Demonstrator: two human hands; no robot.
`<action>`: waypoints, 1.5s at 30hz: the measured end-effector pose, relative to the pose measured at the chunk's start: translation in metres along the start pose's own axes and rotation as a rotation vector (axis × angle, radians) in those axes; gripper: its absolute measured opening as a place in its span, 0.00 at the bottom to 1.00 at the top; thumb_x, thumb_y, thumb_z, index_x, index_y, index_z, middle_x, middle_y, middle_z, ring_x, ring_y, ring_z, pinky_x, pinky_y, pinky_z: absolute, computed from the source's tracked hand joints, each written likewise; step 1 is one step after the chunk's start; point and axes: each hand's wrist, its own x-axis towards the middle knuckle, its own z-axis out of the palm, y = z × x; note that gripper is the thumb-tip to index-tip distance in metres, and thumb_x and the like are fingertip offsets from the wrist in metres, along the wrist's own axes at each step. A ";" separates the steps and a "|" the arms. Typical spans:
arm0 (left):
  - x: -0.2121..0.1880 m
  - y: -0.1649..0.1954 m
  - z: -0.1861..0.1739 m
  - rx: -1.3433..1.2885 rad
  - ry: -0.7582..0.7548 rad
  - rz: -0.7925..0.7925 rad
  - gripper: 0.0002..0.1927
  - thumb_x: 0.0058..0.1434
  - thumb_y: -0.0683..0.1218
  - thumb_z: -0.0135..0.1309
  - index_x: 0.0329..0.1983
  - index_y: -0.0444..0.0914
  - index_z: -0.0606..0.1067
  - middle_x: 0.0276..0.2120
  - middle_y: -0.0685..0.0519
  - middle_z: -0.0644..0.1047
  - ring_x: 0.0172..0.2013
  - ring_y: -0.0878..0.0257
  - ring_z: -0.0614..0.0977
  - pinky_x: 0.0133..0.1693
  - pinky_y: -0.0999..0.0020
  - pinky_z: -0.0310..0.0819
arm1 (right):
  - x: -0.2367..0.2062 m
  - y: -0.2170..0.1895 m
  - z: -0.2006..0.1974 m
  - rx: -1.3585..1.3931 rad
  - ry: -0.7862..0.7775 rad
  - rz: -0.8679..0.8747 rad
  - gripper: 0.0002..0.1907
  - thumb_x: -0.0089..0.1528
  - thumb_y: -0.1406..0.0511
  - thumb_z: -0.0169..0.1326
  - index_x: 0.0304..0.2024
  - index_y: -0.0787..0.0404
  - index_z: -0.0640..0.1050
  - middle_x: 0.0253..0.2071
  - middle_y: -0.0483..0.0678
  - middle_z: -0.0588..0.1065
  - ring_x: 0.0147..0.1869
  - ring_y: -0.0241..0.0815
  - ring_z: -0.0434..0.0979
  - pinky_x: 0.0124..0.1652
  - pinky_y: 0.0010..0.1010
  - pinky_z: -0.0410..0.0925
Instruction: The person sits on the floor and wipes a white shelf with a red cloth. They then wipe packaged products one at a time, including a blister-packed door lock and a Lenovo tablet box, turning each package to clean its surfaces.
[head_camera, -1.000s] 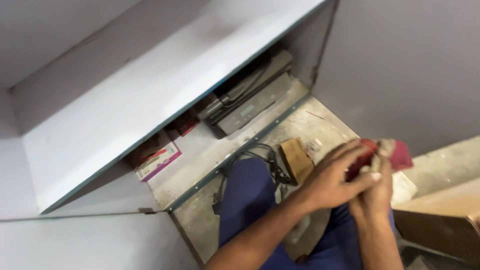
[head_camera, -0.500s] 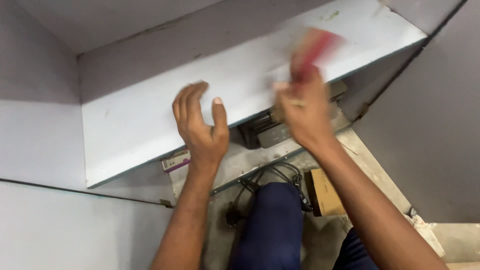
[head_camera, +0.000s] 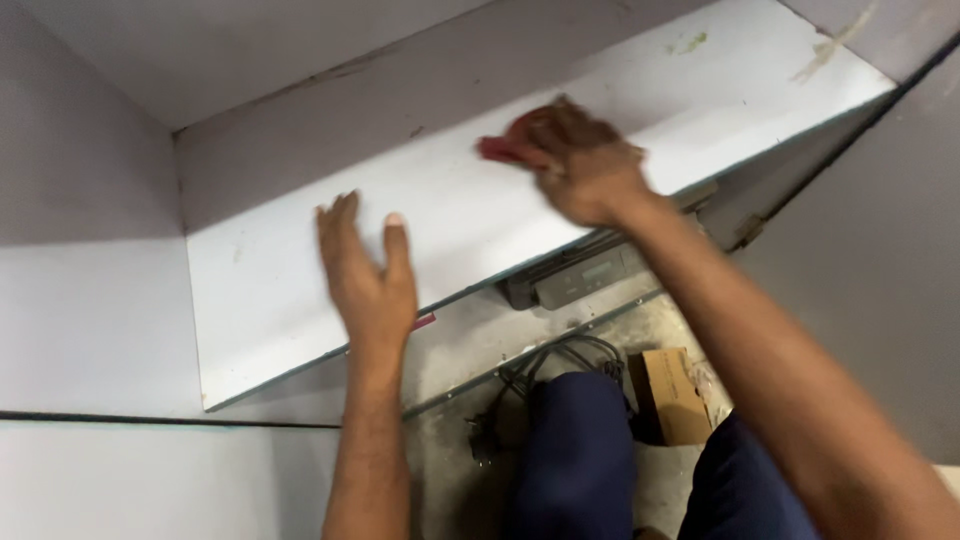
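Right hand (head_camera: 585, 165) clasps red pad (head_camera: 500, 150) on white shelf (head_camera: 280, 290) — left hand (head_camera: 368, 270) spread flat; brown carton (head_camera: 672, 395) below.

Shelf top (head_camera: 300, 300): lay bare between left hand (head_camera: 365, 275) and right hand (head_camera: 580, 165).
Back wall (head_camera: 300, 60): closed the far side.
Below shelf: dark box (head_camera: 575, 280), cables (head_camera: 545, 365), cardboard box (head_camera: 675, 395) crowded the gap.

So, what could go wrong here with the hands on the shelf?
1. The right hand presses a red thing on the white shelf; its image is blurred, so it may slip from the fingers.
2. The left hand lies near the shelf's front edge, which might scrape it.
3. A black cable and a cardboard box lie by the knees and could snag or be knocked.
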 end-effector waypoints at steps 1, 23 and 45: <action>0.000 -0.005 -0.005 -0.058 0.055 -0.023 0.29 0.72 0.54 0.47 0.68 0.29 0.67 0.69 0.34 0.66 0.74 0.37 0.58 0.71 0.42 0.50 | -0.012 0.016 0.003 -0.025 0.136 -0.014 0.32 0.66 0.55 0.34 0.75 0.45 0.62 0.76 0.55 0.55 0.79 0.56 0.45 0.70 0.52 0.45; -0.037 -0.031 -0.087 0.186 0.442 0.073 0.24 0.67 0.51 0.48 0.61 0.30 0.73 0.64 0.35 0.74 0.72 0.36 0.68 0.73 0.43 0.59 | 0.027 -0.242 0.012 0.270 -0.527 -0.564 0.27 0.68 0.53 0.44 0.65 0.59 0.70 0.62 0.53 0.75 0.69 0.51 0.72 0.69 0.46 0.63; -0.050 -0.024 -0.081 0.403 0.538 -0.109 0.38 0.62 0.58 0.57 0.64 0.24 0.67 0.66 0.26 0.65 0.71 0.31 0.60 0.70 0.36 0.48 | 0.058 -0.272 0.070 0.463 0.050 -1.074 0.19 0.65 0.62 0.52 0.55 0.68 0.73 0.47 0.58 0.76 0.49 0.55 0.76 0.45 0.43 0.70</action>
